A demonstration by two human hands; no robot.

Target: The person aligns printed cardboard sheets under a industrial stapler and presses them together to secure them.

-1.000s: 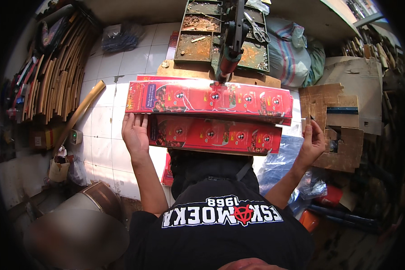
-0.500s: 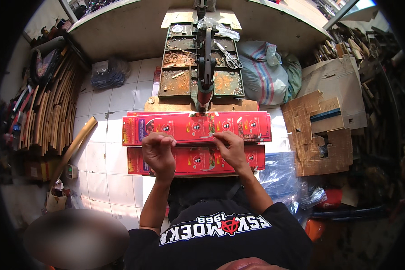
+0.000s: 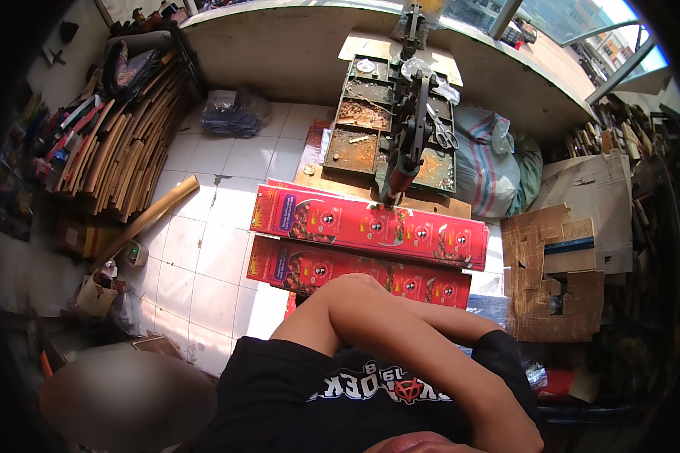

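My arms are crossed in front of my chest. My left forearm (image 3: 438,359) slants down to the lower right, where the fingers of my left hand cannot be made out. Behind it, my right forearm (image 3: 453,318) reaches left toward my left elbow, which hides most of my right hand and its fingers. Just beyond my arms lie two stacks of printed red cardboard sheets: a nearer stack (image 3: 279,266) and a farther stack (image 3: 438,235). The farther one sits under the head of a dark upright press (image 3: 409,143). Neither stack is visibly held.
Divided metal trays (image 3: 355,147) with small parts flank the press; scissors (image 3: 442,130) lie in the right one. A white woven sack (image 3: 485,170) and cut brown cardboard (image 3: 555,294) are at the right. Stacked cardboard (image 3: 140,143) and a long tube (image 3: 155,215) are at left.
Both hands have left their place above the red sheets, and my arms have drawn in and crossed at my chest. The view has tilted and turned, shifting the scene rightward.
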